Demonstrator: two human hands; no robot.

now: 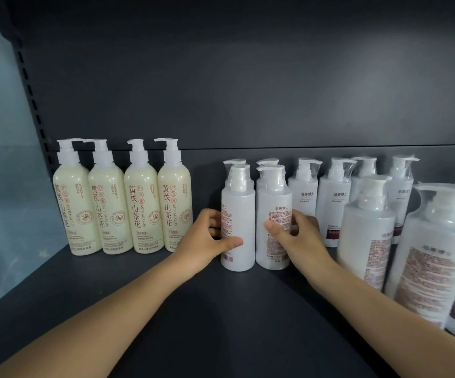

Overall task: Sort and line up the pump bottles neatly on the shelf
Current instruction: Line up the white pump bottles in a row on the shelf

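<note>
Two bare forearms reach in from the bottom edge toward the middle of the frame, over the dark shelf (pixel 166 309). At the lower right edge, closest to the lens and blurred, stand big white bottles (pixel 433 255) with clear wrap over their pumps and dense reddish print on their labels.

The left hand (pixel 207 236) grips the left bottle (pixel 238 214), a slim white pump bottle at centre frame. The thumb lies across its lower front and the fingers curl round its left side. The right hand (pixel 297 236) grips the right bottle (pixel 274 203), a matching one. Its thumb presses the front label and its fingers wrap the right side. Both bottles stand upright on the shelf, side by side and just about touching. Behind them two more pump heads (pixel 234 161) peek out, their bodies hidden.

Left of centre, four cream bottles (pixel 122 200) with red lettering stand in a tidy row near the back panel (pixel 248 77), pumps turned left. A gap separates this row from the left hand.

Right of centre, along the back, further white bottles (pixel 332 197) stand in a looser row, labels facing forward. At the far left a slotted upright (pixel 30 85) borders a pale blue wall (pixel 0 159).
</note>
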